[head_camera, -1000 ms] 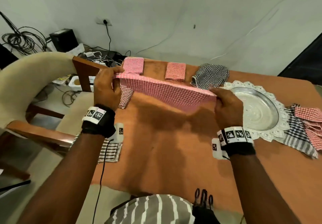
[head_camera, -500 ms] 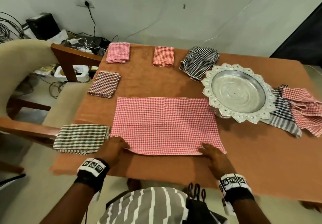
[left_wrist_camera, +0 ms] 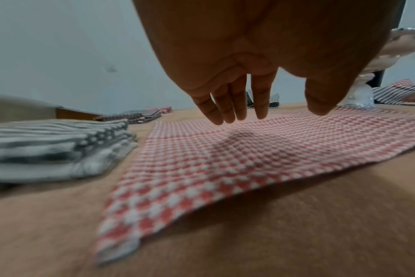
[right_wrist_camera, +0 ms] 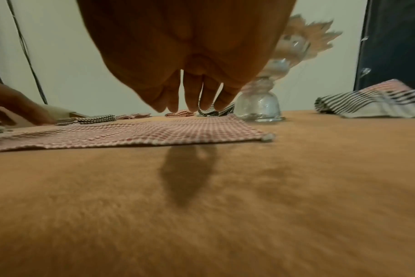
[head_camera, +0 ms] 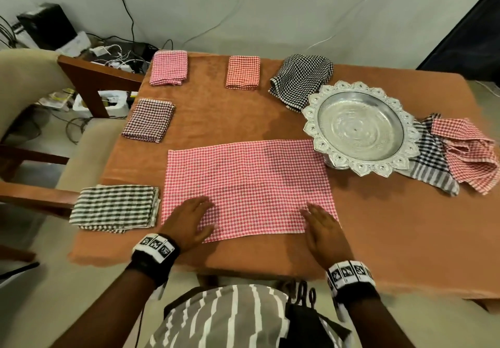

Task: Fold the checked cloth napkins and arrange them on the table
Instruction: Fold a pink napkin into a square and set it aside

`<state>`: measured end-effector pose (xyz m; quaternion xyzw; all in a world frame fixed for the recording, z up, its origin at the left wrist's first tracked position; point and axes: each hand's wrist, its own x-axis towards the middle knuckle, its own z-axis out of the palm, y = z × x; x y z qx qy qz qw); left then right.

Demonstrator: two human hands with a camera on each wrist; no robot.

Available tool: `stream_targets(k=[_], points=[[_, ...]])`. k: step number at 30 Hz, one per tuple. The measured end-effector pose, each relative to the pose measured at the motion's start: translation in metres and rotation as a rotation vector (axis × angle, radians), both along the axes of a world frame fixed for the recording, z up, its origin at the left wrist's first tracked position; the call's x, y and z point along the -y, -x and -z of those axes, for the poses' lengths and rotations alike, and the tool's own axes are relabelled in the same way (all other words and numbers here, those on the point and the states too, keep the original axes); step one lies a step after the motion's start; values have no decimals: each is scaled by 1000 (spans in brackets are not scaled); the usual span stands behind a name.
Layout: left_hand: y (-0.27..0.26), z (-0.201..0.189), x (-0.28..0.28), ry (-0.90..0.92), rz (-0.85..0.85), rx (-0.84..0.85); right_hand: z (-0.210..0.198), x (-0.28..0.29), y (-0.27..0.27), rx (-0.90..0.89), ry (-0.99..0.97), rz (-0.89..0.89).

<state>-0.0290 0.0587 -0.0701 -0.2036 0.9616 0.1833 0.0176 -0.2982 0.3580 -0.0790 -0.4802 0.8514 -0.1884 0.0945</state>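
**Pink napkin spread flat, hands over near edge**

Pink checked napkin point(head_camera: 247, 185) lay flat mid-worktop point(head_camera: 378, 226), beside folded striped napkin point(head_camera: 116, 208). Left hand point(head_camera: 189, 220) and right hand point(head_camera: 323, 228) hovered above near corners, fingers straight, gripping nothing. Cloth looked thin, limp, light; best pinched at corners. Silver tray point(head_camera: 359, 128) stood just beyond.

Open napkin point(head_camera: 247, 185) mid-table point(head_camera: 405, 226) — tray point(head_camera: 359, 128) behind-right

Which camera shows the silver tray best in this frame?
The head view: the silver tray appears whole from above, with its scalloped rim and bare bowl. The right wrist view shows only its glass foot and blurred rim beyond the hand; the left wrist view catches just a sliver at the right edge.
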Motion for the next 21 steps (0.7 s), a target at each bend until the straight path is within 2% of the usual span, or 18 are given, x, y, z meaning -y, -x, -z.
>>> stream_targets(k=[3, 5, 6, 8, 10, 14, 18, 21], points=[[26, 11, -15, -56, 83, 160, 10, 37, -7, 110, -267, -123], [31, 19, -25, -7, 159, 256, 17, 45, -7, 86, -398, -201], [30, 21, -28, 11, 176, 264, 18, 45, -4, 98, -401, -214], [24, 26, -28, -17, 154, 204, 22, 34, 6, 80, -269, -238], [16, 28, -28, -39, 168, 86, 25, 22, 16, 0, -137, -283], [6, 32, -31, 24, 250, -155, 24, 5, 22, -103, -85, -301], [2, 31, -28, 60, 311, -159, 18, -6, 25, -117, -126, -141], [1, 29, -28, 69, 274, -126, 15, -5, 30, -145, -134, -36]])
